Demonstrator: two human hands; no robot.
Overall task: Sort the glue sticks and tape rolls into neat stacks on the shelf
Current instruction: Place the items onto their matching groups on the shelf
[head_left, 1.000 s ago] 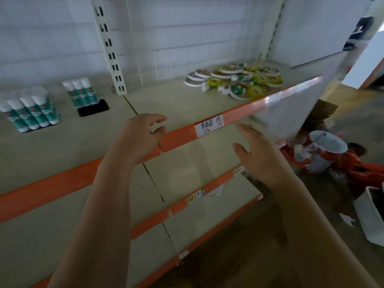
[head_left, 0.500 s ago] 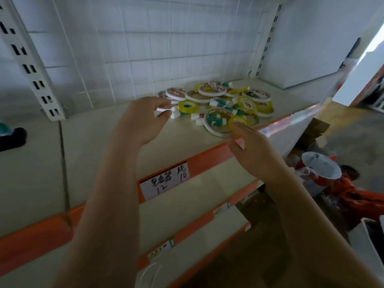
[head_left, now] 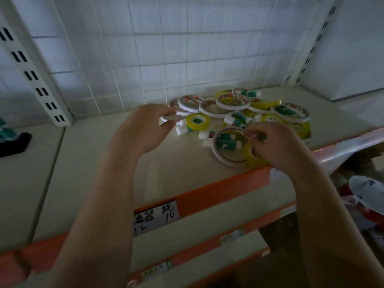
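A jumbled pile lies at the back right of the shelf: white tape rolls, yellow tape rolls and green-and-white glue sticks. My left hand is at the pile's left edge, thumb and fingers closed on the rim of a white tape roll. My right hand is over the front of the pile, beside a large thin white tape roll and a yellow roll. Its fingertips pinch a small green piece that looks like a glue stick.
An orange front edge with a handwritten label bounds the shelf, with lower shelves beneath. A slotted white upright stands at the left. A black holder with glue sticks shows at the far left. A white bucket stands on the floor.
The view has swung right and closer to the pile. Both hands reached forward from the shelf edge into it. Their fingers, apart earlier, are now closed on items.
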